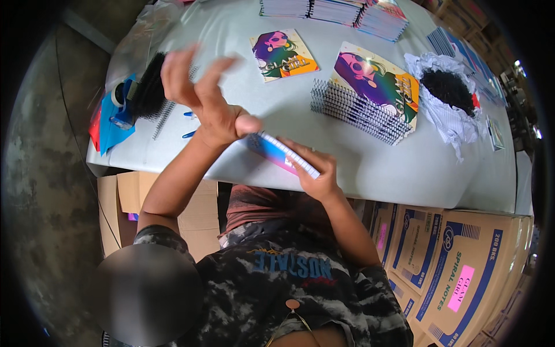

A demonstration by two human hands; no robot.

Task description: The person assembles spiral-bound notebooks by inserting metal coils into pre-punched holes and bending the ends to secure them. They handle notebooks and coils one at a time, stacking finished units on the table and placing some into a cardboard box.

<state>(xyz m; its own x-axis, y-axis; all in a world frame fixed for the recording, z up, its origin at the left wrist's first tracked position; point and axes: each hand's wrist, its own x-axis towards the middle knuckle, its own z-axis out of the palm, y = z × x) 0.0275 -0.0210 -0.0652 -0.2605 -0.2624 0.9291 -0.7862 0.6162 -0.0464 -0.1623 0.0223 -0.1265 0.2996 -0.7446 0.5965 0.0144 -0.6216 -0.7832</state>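
My right hand [317, 174] grips a thin notebook [279, 152] by its long edge, just above the near edge of the grey table [399, 168]. The notebook has a pink and blue cover and a white strip of punched holes along its upper edge. My left hand [203, 99] is raised over the notebook's left end, fingers spread and blurred by motion. Its thumb lies close to the notebook's corner, and I see nothing held in it.
A bundle of black spiral coils [148, 87], blue paper [113, 128] and a loose wire spiral [165, 118] lie at the left. Colourful covers [284, 55], a spiral-bound stack [370, 98] and a heap of black coils on white paper [448, 89] lie beyond. Cardboard boxes [457, 266] stand below.
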